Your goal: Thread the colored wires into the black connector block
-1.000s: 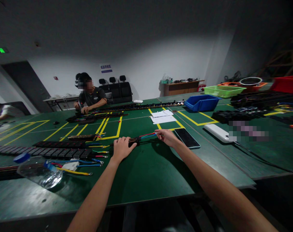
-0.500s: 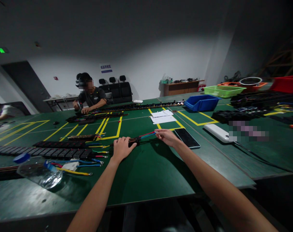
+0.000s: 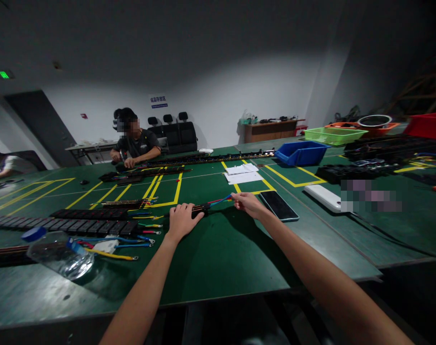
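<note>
My left hand is wrapped over a dark strip with copper-coloured bars lying on the green table. Coloured wires, blue the most visible, run from the strip's right end. My right hand pinches the ends of these wires between thumb and fingers. Just right of that hand lies a dark phone. Left of my left hand are black segmented strips with yellow, red and blue leads ending in metal lugs.
A clear bottle lies at the left front. Papers, a blue bin, a white device with a cable and a green basket are farther back and right. Across the table sits a person.
My right fingers have shifted slightly on the wire ends; the blue wire now shows more and the red less. The person across the table has moved their hands a little.
</note>
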Tool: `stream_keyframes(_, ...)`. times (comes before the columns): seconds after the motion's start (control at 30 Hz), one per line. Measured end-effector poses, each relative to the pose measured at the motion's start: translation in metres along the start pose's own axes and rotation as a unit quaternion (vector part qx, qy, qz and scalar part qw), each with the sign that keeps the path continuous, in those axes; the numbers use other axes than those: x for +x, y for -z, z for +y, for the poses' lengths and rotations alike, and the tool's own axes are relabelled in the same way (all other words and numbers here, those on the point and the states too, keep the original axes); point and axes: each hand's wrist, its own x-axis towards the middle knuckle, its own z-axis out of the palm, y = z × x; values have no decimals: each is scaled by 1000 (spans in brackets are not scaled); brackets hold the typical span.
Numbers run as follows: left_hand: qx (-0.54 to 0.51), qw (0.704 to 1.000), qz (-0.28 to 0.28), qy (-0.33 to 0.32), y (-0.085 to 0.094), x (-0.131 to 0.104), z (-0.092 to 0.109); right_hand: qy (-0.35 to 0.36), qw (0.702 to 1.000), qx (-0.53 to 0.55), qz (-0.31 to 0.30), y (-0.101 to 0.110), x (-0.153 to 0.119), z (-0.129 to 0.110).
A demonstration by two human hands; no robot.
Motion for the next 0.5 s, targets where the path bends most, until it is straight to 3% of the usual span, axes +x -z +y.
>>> stream_keyframes(0.17,-12,1000,-2,-1,-1,0,-1,6,999,37,-9,-1,-1,-1)
stream_keyframes(0.5,-10,1000,-9,3,0,0,0,-1,1000,3,24,-5,-4,-6)
